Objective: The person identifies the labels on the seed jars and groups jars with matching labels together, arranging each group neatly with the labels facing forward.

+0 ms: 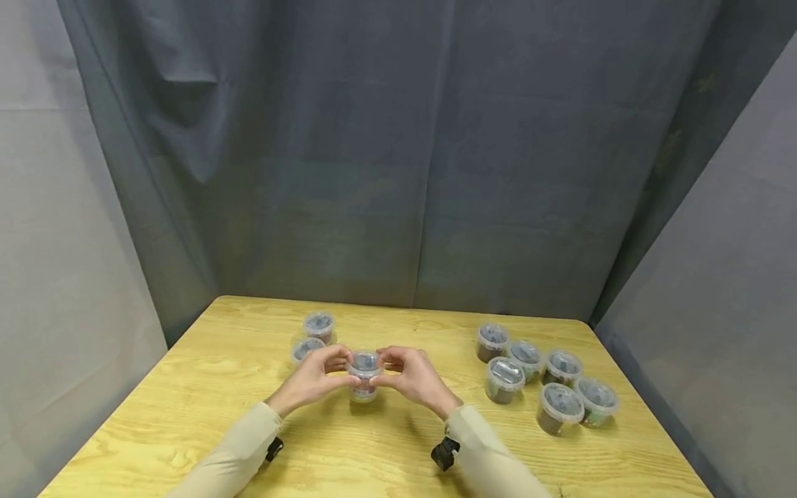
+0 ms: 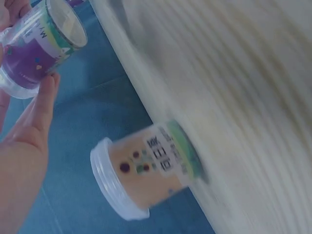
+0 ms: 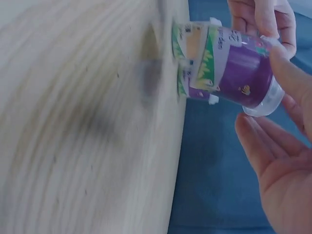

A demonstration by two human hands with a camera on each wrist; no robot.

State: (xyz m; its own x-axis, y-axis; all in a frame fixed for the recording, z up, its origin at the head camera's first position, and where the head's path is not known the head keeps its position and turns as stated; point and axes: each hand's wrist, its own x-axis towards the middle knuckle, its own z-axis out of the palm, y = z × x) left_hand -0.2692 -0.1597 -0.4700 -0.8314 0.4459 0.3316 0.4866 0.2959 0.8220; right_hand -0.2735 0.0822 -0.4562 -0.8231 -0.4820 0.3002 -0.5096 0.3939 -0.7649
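Note:
A small lidded plastic tub with a purple label [image 1: 364, 387] is raised above the table between both hands. My left hand [image 1: 316, 379] grips its lid rim from the left, thumb in front and fingers behind. From the right, my right hand [image 1: 414, 377] pinches the same rim in a like way. The right wrist view shows the purple tub [image 3: 246, 73] upright, its clear lid by the fingers. Close beyond my left hand stand two more tubs, one nearer [image 1: 308, 348] and one farther [image 1: 319, 325]; the left wrist view shows an orange-labelled tub [image 2: 146, 168] on the table.
Several lidded tubs of dark contents, among them a front one [image 1: 560, 408] and a back one [image 1: 493, 340], stand grouped on the right of the wooden table [image 1: 349, 463]. A dark grey curtain [image 1: 386, 173] hangs behind, with pale cloth walls [image 1: 68, 277] at the sides.

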